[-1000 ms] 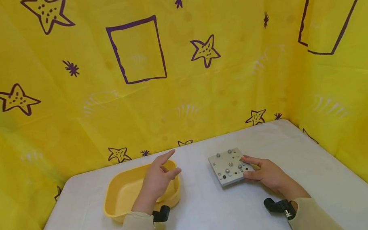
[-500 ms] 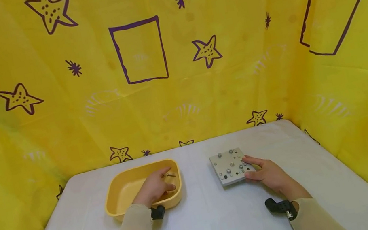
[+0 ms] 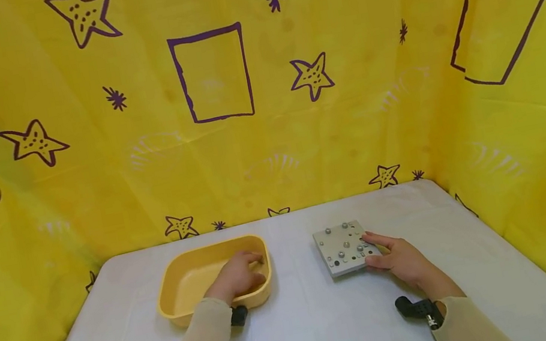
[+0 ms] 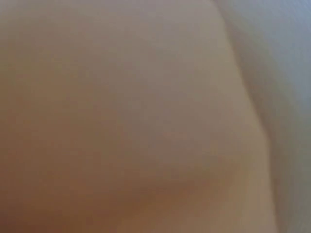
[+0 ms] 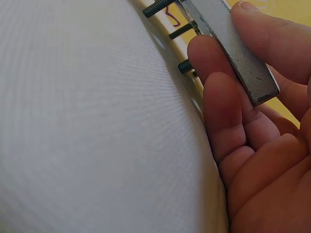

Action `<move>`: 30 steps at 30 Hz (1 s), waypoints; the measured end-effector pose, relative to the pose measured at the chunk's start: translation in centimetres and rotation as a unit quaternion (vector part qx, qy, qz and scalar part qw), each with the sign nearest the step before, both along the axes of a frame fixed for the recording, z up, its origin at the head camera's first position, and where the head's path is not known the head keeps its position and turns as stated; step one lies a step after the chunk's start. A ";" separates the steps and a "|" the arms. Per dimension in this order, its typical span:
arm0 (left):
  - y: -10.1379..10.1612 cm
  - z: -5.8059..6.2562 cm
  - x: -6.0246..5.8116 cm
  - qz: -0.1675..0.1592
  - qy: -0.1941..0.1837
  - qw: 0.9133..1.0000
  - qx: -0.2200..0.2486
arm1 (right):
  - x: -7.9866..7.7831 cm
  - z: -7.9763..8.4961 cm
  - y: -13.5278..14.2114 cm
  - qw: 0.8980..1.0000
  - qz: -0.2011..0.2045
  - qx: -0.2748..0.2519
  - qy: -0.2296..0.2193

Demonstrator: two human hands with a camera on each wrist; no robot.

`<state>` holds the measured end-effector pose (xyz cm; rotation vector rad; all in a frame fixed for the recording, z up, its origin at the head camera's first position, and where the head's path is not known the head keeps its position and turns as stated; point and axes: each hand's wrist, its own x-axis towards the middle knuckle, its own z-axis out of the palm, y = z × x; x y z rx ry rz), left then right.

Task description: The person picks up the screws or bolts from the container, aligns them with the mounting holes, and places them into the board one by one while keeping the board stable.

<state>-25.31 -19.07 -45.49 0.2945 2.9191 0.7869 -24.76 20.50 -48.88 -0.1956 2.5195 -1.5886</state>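
My left hand (image 3: 237,277) reaches down into the yellow plastic tray (image 3: 163,302), thumb and fingers bent toward its right end. A small screw (image 3: 260,261) shows right at the fingertips; I cannot tell whether they pinch it. Skin of the left hand (image 4: 136,107) fills the left wrist view, blurred. My right hand (image 3: 401,260) grips the right edge of a square grey metal plate (image 3: 337,238). Several screws and holes dot its top. In the right wrist view the thumb lies over the plate (image 5: 243,53), fingers beneath, and threaded screw ends (image 5: 184,66) stick out underneath.
A white cloth covers the table (image 3: 300,324), with the tray on the left and the plate right of centre. Yellow curtains (image 3: 229,172) with drawn stars enclose the back and both sides. Black wrist cameras (image 3: 418,309) sit at the sleeves.
My left hand has come down from above the tray into it, fingers reaching the screw at its right end. The right hand keeps its hold on the plate.
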 end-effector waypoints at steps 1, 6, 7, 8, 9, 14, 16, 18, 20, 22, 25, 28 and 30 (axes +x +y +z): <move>0.0 0.0 0.0 -0.007 0.006 1.000 -0.009 | 0.0 0.0 0.0 1.000 -0.001 -0.002 0.000; 0.1 -0.1 -0.1 -0.013 0.019 1.000 -0.018 | 0.1 0.0 0.0 1.000 0.000 -0.012 -0.007; 0.1 -0.2 -0.1 -0.012 0.021 1.000 -0.017 | 0.1 0.0 0.0 1.000 0.000 -0.012 -0.007; 0.0 -0.2 -0.1 -0.013 0.024 1.000 -0.016 | 0.1 0.0 0.0 1.000 0.000 -0.013 -0.008; 0.0 -0.3 -0.1 -0.014 0.030 0.999 -0.017 | 0.1 0.0 0.0 1.000 0.000 -0.012 -0.009; 0.0 -0.4 -0.2 -0.022 0.055 0.998 -0.030 | 0.2 -0.1 0.0 1.000 -0.004 -0.008 -0.012; 0.1 -0.3 -0.2 -0.024 0.058 0.997 -0.038 | 0.2 -0.1 -0.1 1.000 -0.006 -0.006 -0.014; 0.2 -0.2 -0.1 -0.024 0.059 0.997 -0.048 | 0.2 -0.2 0.0 1.000 -0.004 -0.004 -0.014; 0.4 0.0 -0.1 -0.022 0.055 0.997 -0.054 | 0.2 -0.2 0.0 1.000 -0.007 -0.006 -0.016; 0.5 0.2 -0.1 -0.017 0.051 0.997 -0.061 | 0.2 -0.2 0.0 1.000 -0.004 -0.007 -0.013; 0.5 0.3 -0.1 -0.008 0.045 0.996 -0.071 | 0.2 -0.1 0.0 1.000 -0.001 -0.011 -0.006; 0.5 0.3 -0.2 -0.008 0.046 0.996 -0.077 | 0.2 -0.1 0.0 1.000 0.004 -0.016 -0.001; 0.5 0.2 -0.2 -0.013 0.052 0.996 -0.074 | 0.2 -0.1 0.0 1.000 0.005 -0.018 -0.001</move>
